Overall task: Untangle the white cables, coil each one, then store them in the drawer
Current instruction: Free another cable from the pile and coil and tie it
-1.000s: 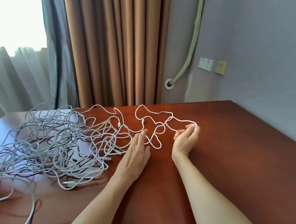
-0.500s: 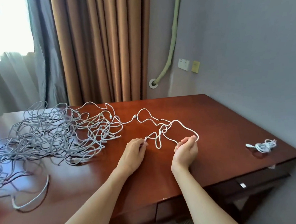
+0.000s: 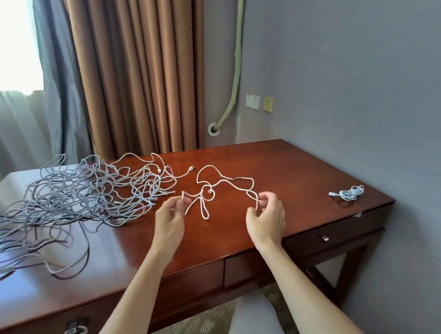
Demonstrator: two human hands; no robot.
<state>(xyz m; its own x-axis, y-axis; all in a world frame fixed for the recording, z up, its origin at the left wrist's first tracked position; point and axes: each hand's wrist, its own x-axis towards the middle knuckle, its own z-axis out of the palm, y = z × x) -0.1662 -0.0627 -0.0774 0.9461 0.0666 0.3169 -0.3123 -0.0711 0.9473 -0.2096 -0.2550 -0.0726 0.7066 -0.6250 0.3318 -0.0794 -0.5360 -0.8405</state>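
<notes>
One loose white cable (image 3: 223, 183) hangs in kinked loops between my two hands above the desk. My left hand (image 3: 170, 223) pinches one end of it near the thumb and fingertips. My right hand (image 3: 266, 218) pinches the other end, fingers curled. A big tangle of white cables (image 3: 80, 200) covers the left half of the wooden desk (image 3: 279, 162). A small coiled white cable (image 3: 350, 193) lies near the desk's right edge. Below the right edge a drawer (image 3: 333, 234) with a metal pull appears slightly open.
Another drawer with a ring pull (image 3: 75, 331) sits at the lower left front of the desk. Brown curtains (image 3: 142, 73) hang behind, and a grey wall (image 3: 364, 78) closes the right side. My knee (image 3: 253, 321) shows below the desk front.
The single cable has come away from the tangle and been lifted off the desk. Both hands rose and drew back toward me, and the view pulled back, showing the drawers.
</notes>
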